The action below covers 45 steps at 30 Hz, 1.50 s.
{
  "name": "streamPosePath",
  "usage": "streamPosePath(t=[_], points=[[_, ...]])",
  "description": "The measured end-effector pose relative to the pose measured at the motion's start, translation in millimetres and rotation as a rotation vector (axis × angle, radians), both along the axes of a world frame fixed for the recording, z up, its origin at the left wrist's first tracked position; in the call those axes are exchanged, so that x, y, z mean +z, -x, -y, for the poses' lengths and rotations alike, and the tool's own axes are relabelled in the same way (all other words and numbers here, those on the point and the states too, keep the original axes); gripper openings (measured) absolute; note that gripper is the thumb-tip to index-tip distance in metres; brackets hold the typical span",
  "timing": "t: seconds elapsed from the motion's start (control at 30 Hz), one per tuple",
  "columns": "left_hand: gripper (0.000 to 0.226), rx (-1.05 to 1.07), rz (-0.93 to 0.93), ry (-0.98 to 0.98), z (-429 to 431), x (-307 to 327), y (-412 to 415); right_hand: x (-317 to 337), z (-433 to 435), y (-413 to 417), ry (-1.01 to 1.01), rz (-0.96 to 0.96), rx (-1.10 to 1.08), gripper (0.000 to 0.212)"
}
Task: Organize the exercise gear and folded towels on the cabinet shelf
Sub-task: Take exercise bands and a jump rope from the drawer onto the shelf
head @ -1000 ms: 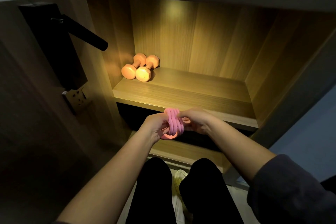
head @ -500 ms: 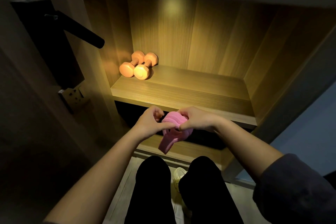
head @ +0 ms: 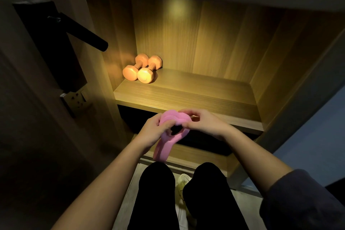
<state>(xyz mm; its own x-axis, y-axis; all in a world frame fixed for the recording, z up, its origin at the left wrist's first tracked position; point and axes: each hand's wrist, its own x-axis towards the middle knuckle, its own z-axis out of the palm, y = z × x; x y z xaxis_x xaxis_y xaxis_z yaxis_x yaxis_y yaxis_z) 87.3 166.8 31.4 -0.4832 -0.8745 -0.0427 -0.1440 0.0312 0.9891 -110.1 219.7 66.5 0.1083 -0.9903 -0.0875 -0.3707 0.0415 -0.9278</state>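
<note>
A pink stretchy band (head: pixel 169 132) is held in front of the lit wooden shelf (head: pixel 186 97), just below its front edge. My left hand (head: pixel 152 130) grips its left side with curled fingers. My right hand (head: pixel 202 122) pinches the top right part of the bundle. One loose end hangs down towards my knees. Two orange dumbbells (head: pixel 142 70) lie side by side in the shelf's back left corner, far from both hands.
The cabinet's open door (head: pixel 37 61) stands at the left with a black handle (head: pixel 84 34) sticking out. A dark lower compartment (head: pixel 186 136) sits under the shelf. My knees in black trousers (head: pixel 177 192) are close to the cabinet base.
The tightly wound pink bundle has loosened and one end now hangs down. Both hands have shifted slightly up and right along it.
</note>
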Motion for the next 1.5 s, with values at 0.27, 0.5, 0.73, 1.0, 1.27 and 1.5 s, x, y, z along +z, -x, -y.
streamPosePath(t=[0.27,0.5,0.73,1.0,1.27,1.5], points=[[0.032,0.108,-0.113,-0.034,-4.9,-6.5,14.0,-33.4,-1.8,-35.7,0.052,0.368,-0.282,0.024],[0.041,0.245,-0.100,0.040,-12.7,-0.7,25.3,-29.5,6.3,-58.5,0.286,0.163,-0.401,0.021],[0.029,0.182,-0.091,0.263,-9.3,5.5,16.2,-27.7,7.3,-54.6,0.240,0.208,-0.462,0.021],[0.011,0.289,-0.071,0.256,-3.9,9.2,26.1,-23.4,8.4,-58.2,0.171,0.265,-0.446,0.037],[0.033,0.131,-0.099,0.243,8.9,15.4,22.9,-15.2,19.7,-49.5,0.012,0.410,-0.485,0.038],[0.020,0.126,-0.036,0.270,33.6,21.7,28.3,-8.7,37.6,-42.1,-0.022,0.420,-0.472,0.035]])
